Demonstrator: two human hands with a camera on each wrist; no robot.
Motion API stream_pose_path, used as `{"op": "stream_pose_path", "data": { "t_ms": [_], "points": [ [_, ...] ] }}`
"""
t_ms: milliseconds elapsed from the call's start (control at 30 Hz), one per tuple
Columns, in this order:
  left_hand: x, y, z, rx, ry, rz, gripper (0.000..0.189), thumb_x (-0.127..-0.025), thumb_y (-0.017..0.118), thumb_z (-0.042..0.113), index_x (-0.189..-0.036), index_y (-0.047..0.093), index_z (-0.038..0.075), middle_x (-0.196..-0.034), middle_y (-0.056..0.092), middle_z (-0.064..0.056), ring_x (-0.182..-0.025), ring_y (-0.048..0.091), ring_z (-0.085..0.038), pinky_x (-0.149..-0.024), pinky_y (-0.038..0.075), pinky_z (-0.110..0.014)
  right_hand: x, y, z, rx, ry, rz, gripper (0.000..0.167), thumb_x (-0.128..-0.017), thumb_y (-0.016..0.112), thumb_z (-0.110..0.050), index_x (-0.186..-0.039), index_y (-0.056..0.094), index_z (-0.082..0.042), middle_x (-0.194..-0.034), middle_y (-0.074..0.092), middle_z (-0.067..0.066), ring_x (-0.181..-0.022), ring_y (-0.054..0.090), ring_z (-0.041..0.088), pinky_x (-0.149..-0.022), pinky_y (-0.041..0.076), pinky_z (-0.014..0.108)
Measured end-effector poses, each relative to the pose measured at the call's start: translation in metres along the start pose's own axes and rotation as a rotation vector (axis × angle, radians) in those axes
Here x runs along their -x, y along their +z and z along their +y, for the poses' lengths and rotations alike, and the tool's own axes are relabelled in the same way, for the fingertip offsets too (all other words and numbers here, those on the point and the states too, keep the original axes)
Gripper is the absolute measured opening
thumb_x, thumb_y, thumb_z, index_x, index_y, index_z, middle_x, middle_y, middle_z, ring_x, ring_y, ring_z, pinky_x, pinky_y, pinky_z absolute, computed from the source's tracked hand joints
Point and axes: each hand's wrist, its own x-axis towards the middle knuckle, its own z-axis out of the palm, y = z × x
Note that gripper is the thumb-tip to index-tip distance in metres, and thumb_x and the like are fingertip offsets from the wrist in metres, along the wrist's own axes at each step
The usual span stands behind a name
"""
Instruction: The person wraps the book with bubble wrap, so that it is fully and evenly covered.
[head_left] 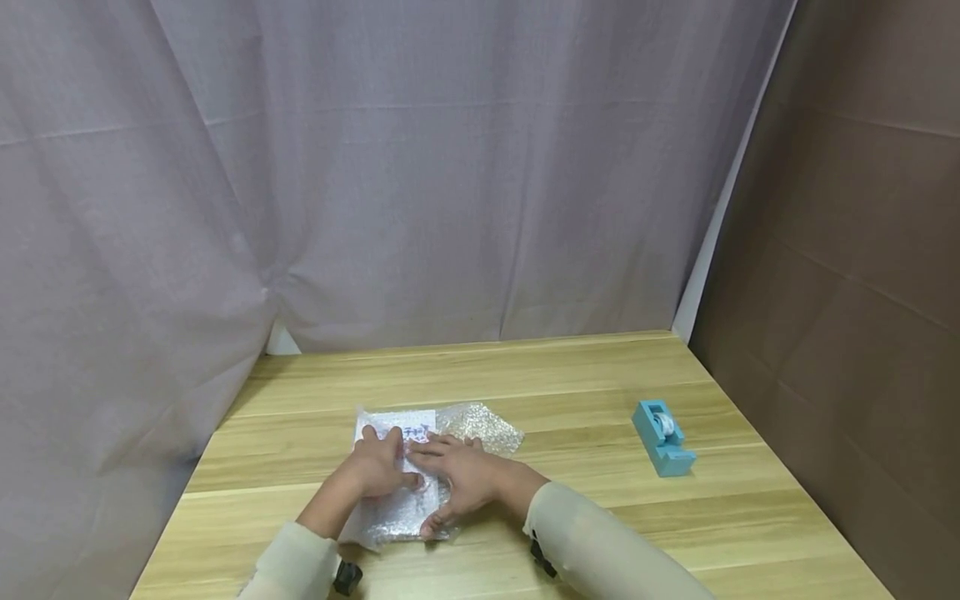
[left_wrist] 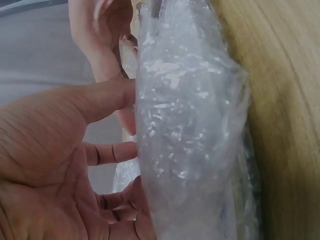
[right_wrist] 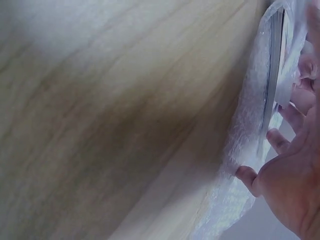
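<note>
A flat, book-like item (head_left: 418, 419) with a white face and blue writing lies on the table, covered by clear bubble wrap (head_left: 487, 430). Part of the wrap sticks out loose to the right. My left hand (head_left: 377, 467) presses its fingertips and thumb down on the wrapped top. Beside it, my right hand (head_left: 467, 477) spreads its fingers over the right side, thumb near the close edge. The left wrist view shows bubble wrap (left_wrist: 185, 120) bulging along the near side. Layered edges of the item (right_wrist: 273, 60) show through the wrap in the right wrist view. Both hands partly hide the cover.
A blue tape dispenser (head_left: 663, 440) with a roll of tape stands on the right of the wooden table (head_left: 570, 375). Grey curtain (head_left: 465, 183) hangs behind the table and at its left, and a brown cloth panel (head_left: 847, 292) borders the right.
</note>
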Motion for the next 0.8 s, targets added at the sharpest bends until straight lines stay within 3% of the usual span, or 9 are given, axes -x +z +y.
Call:
{"op": "stream_pose_path", "data": {
  "t_ms": [133, 200, 500, 800],
  "points": [
    [0.0003, 0.0001, 0.0017, -0.005, 0.001, 0.01, 0.057, -0.081, 0.096, 0.039, -0.116, 0.06, 0.01, -0.121, 0.053, -0.033, -0.102, 0.061, -0.043, -0.081, 0.064, -0.062, -0.0009, 0.0001, 0.0028, -0.026, -0.006, 0.002, 0.089, -0.103, 0.054, -0.078, -0.175, 0.03, -0.032, -0.185, 0.02, -0.012, -0.173, 0.02, 0.035, -0.121, 0.026, 0.09],
    [0.0008, 0.0, 0.0027, -0.004, 0.002, 0.014, 0.056, -0.082, 0.095, 0.038, -0.117, 0.06, 0.012, -0.123, 0.052, -0.034, -0.103, 0.06, -0.043, -0.082, 0.064, -0.063, -0.0012, -0.0002, 0.0046, -0.032, -0.006, 0.003, 0.08, -0.108, 0.049, -0.073, -0.175, 0.031, -0.033, -0.185, 0.021, -0.012, -0.173, 0.02, 0.034, -0.121, 0.026, 0.09],
    [0.0012, 0.0013, 0.0023, -0.004, 0.01, 0.025, 0.06, -0.081, 0.096, 0.037, -0.125, 0.059, 0.018, -0.128, 0.051, -0.037, -0.109, 0.062, -0.048, -0.085, 0.064, -0.067, 0.0017, 0.0004, 0.0061, 0.009, -0.022, 0.008, 0.076, -0.108, 0.061, -0.058, -0.174, 0.034, -0.033, -0.187, 0.014, -0.009, -0.172, 0.024, 0.036, -0.119, 0.03, 0.089],
    [0.0002, 0.0005, 0.0013, -0.031, 0.032, 0.016, 0.098, -0.082, 0.095, 0.039, -0.164, 0.044, 0.019, -0.138, 0.049, -0.043, -0.12, 0.062, -0.055, -0.089, 0.064, -0.069, 0.0034, 0.0019, 0.0067, 0.026, -0.028, 0.037, 0.075, -0.109, 0.059, -0.059, -0.174, 0.034, -0.033, -0.186, 0.022, 0.001, -0.168, 0.03, 0.043, -0.12, 0.033, 0.087]
  ]
}}
